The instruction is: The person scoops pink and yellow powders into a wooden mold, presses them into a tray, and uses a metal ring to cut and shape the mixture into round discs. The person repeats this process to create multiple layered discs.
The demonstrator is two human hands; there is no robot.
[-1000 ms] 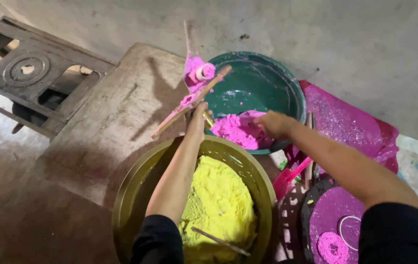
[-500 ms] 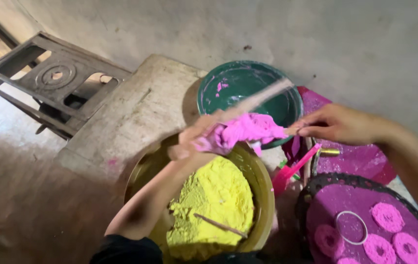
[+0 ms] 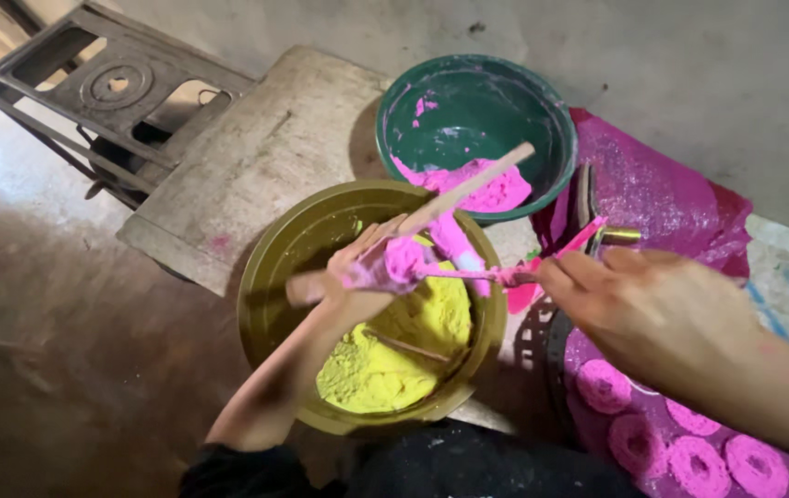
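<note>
Stick (image 3: 468, 189) orientation is the key bit: your left hand (image 3: 371, 267) is clamped round it with a lump of pink dough (image 3: 403, 258) above the olive bowl (image 3: 274, 267), its long axis running up-right toward the green bowl (image 3: 556, 129), while your right hand (image 3: 652, 309), just right, pinches a thin pink skewer (image 3: 477, 274) into that lump.

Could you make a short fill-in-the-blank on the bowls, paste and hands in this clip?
1. The left hand holds a wooden stick and a lump of ____ paste.
2. The olive bowl holds ____ paste.
3. The green bowl stands on a ____ slab.
4. The right hand is above ____-shaped pink pieces.

Missing words: pink; yellow; stone; ring
</note>
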